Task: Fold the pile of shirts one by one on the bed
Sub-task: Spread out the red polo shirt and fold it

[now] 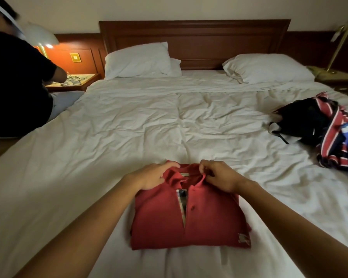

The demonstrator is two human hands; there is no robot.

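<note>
Red shirt [169, 223] collar gripped by left hand [152, 176] and right hand [221, 176] fingers [205, 167]

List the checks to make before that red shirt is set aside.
1. Red shirt folded into a rectangle: ok.
2. Collar lying flat: not ok; the left hand and right hand both hold it, rumpled.
3. Front opening closed: not ok, it gapes.
4. Hands free: not ok.
5. Bare bed beside the shirt: ok.
6. Pile of unfolded shirts waiting at the right: ok.
</note>
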